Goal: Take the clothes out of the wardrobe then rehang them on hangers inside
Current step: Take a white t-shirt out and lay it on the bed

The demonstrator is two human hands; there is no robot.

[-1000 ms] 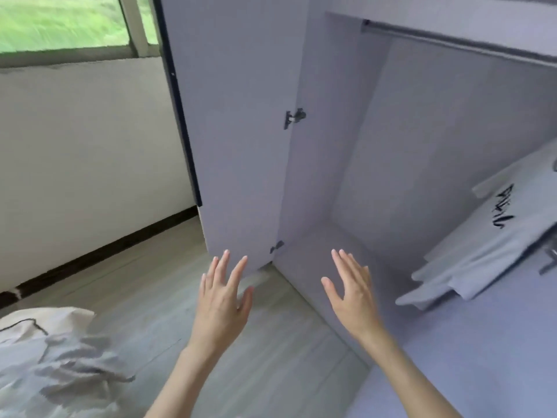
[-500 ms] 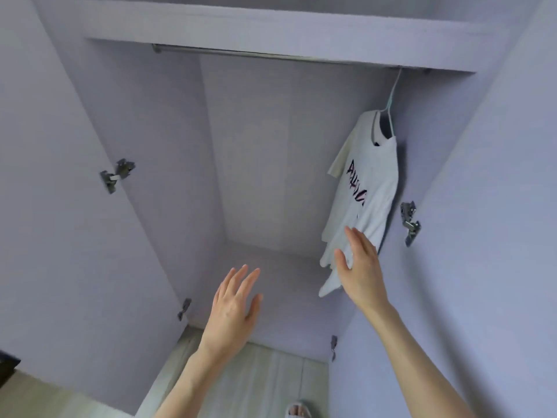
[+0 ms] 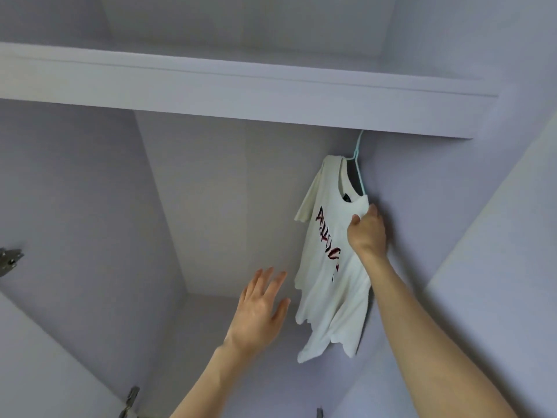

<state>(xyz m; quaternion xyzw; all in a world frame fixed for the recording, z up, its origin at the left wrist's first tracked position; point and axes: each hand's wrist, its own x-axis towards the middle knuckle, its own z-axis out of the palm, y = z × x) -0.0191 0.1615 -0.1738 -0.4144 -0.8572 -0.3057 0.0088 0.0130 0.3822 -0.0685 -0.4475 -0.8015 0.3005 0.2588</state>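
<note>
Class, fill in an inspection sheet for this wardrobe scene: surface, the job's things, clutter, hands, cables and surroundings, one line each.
Surface: wardrobe floor, lilac, bare where seen.
Job's things: white T-shirt with dark lettering hangs on a pale green hanger at the right side; rail hidden behind the shelf.
Clutter: nothing seen.
Hands: right hand grips the T-shirt near its collar; left hand open, apart from the shirt.
Cables: nothing seen.
Surroundings: metal hinge on the left door.

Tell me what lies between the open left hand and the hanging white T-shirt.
Nothing: in the head view only bare wardrobe back wall shows between left hand and T-shirt.
</note>
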